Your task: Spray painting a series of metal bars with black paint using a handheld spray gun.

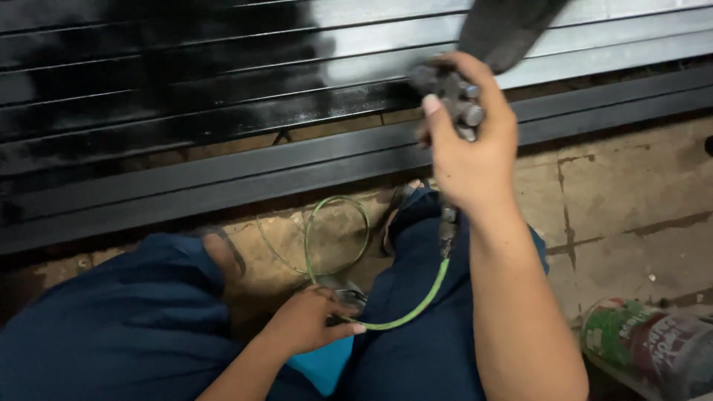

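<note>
Before black-painted shutter slats point(186, 96), right hand point(471, 152) grip clenches spray gun point(449, 93); left hand point(308, 323) pinches green hose point(416, 308)

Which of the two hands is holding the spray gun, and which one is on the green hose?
The right hand is raised and grips the spray gun in front of the shutter. The left hand is lower, between the knees, on the green hose.

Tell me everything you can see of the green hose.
The green hose is thin, flexible and looks like translucent plastic tubing. It hangs from the bottom fitting of the grey spray gun held up in the right hand, curves down across the blue trouser leg, and passes under the fingers of the left hand. Beyond that it loops loosely over the stained concrete floor, in front of the dark metal shutter.
</note>
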